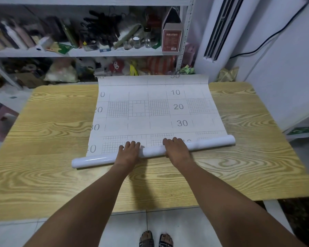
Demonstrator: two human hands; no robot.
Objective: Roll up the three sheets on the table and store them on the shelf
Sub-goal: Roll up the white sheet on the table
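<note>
A white sheet (150, 111) printed with a grey grid and numbers lies across the wood-grain table (52, 125), its far edge hanging over the back. Its near end is wound into a glossy white roll (96, 160) that runs slantwise from lower left to upper right. My left hand (128, 152) rests on the roll's middle with fingers laid forward over it. My right hand (177, 148) lies on the roll just to the right, fingers also stretched over the top. Behind the table stands the white shelf (114, 52), crowded with items.
The shelf holds bottles, jars, several rolls at the left (11, 36) and a red-and-white carton (171, 37). Bags and toys fill the level below. A white air conditioner (219, 29) stands at the right, a pink stool (0, 118) at the left.
</note>
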